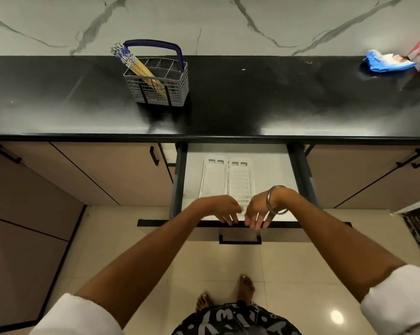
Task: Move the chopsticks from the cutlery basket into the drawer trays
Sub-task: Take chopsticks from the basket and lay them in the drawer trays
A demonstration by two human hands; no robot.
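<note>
— Right, how do you reckon the chopsticks (136, 65) will handle?

— Light and stiff, I'd judge, and a bit slick, so a loose bundle could fan out or slip. I'd take them around the middle of the bare wooden part, just above the rim of the cutlery basket (157, 84), and draw them out along their lean, since they tilt up and to the left from the basket's left compartment.

— Where are they from my hands?

— Well apart. The basket stands on the black countertop (252, 97), up and to the left. My left hand (219, 209) and right hand (258, 212) are both low, at the front edge of the open drawer (240, 223), fingers loosely spread and grasping nothing that I can see; the fingertips lie over the drawer's front lip.

— And the drawer trays (224, 181)?

— Two white slotted ones, side by side inside the drawer, just behind my hands, no chopsticks in them.
</note>
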